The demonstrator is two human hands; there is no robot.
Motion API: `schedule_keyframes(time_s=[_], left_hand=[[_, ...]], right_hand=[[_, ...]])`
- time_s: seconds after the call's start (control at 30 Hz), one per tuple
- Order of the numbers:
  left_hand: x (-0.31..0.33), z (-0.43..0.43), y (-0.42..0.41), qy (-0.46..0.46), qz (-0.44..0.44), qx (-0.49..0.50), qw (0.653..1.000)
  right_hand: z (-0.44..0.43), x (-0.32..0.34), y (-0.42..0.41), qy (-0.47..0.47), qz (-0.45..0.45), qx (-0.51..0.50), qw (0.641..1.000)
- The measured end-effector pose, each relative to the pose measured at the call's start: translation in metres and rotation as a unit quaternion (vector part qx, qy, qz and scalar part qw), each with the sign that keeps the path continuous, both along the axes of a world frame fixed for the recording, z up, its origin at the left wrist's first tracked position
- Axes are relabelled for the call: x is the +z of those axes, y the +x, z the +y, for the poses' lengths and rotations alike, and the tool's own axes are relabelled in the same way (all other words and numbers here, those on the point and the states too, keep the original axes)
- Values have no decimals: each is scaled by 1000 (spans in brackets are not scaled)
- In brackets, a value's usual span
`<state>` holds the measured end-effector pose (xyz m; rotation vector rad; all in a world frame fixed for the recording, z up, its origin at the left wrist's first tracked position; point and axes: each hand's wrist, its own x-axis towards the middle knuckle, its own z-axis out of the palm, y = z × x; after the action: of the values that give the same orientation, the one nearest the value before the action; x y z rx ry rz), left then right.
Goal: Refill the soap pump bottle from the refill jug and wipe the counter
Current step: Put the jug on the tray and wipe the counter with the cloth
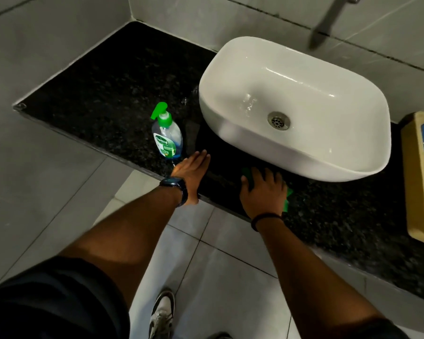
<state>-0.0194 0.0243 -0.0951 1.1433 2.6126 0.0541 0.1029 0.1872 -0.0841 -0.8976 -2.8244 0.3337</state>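
The soap pump bottle [167, 137] is standing upright on the black speckled worktop [103, 94], near its front edge and just left of the white basin [296, 106]. It is carrying a green pump head and a green label, and blue liquid is showing through its clear body. No refill jug is showing itself clearly, though a pale yellow container [421, 177] with a blue label is lying at the far right of the worktop, cut off by the frame edge.

The right hand [263, 189] is pressing flat on a green cloth [287, 198], fingers spread, at the worktop's front edge just below the basin's near rim; only the corners of the cloth are peeking out from under the palm. A dark band is sitting on that wrist.

The left hand [191, 172] is lying open and empty, fingers together and stretched out, resting on the worktop edge just beside the bottle's base without gripping it. A dark watch [175, 184] is wrapping that wrist.

A metal tap [324, 23] is hanging blurred above the basin. A few droplets are glinting on the worktop left of the basin.
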Motion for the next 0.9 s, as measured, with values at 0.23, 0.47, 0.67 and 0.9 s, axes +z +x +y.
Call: schedule_keyframes(time_s=[0.23,0.47,0.67,0.9], left_hand=[[4,-3,-4,18,-62,-2,998],[1,-1,1,62,-35,24,997],[-1,5,7,54,-2,43,998],[0,6,9,43,0,50,998]], right_hand=[[-16,-2,-19,-33,-4,241,970],[46,-1,45,-14,7,233,972],[80,2,80,27,24,76,996],[41,-7,47,23,34,-134,990]])
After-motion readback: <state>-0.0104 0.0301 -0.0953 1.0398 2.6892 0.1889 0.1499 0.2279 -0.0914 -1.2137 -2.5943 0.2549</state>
